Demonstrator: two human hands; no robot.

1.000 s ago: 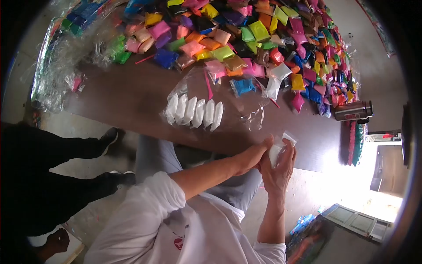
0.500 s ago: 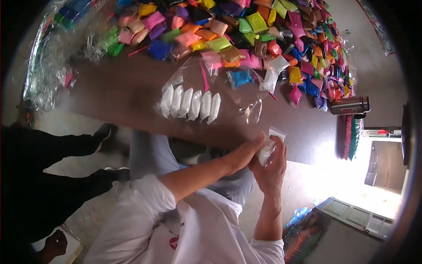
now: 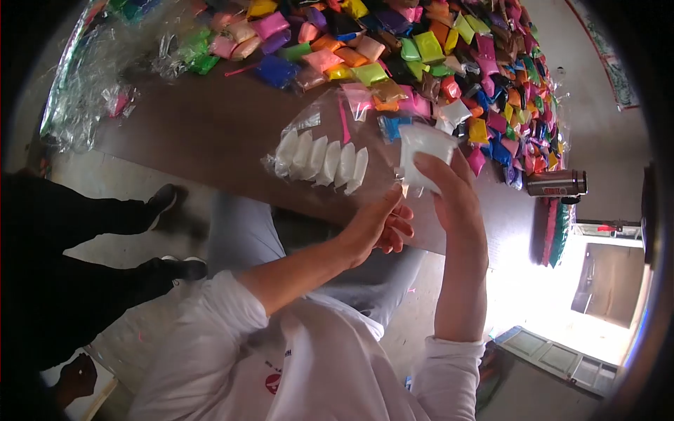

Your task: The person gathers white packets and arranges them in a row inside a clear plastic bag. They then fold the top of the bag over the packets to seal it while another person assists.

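Note:
My right hand [image 3: 453,186] grips a white packet [image 3: 427,144] in clear film, with the thumb across its face, above the table's near edge. Just below and left of it is my left hand [image 3: 382,228], fingers loosely curled and apart, its uppermost fingertip close to the packet's lower corner. Left of the hands, several slim white packets [image 3: 319,161] lie side by side in a row on the clear plastic bag [image 3: 319,116]. A small blue packet [image 3: 393,128] lies just behind the packet in my right hand.
Many colourful packets [image 3: 428,48] are heaped along the far side of the brown table [image 3: 196,119]. Crumpled clear wrapping [image 3: 84,105] covers its left end. A metal tumbler [image 3: 556,184] lies at the right edge. A person in dark trousers [image 3: 91,210] stands at left.
My right hand has lifted the white packet up and over the table, turning its broad face into view. My left hand has come away from it, down and to the left. The view shifted slightly.

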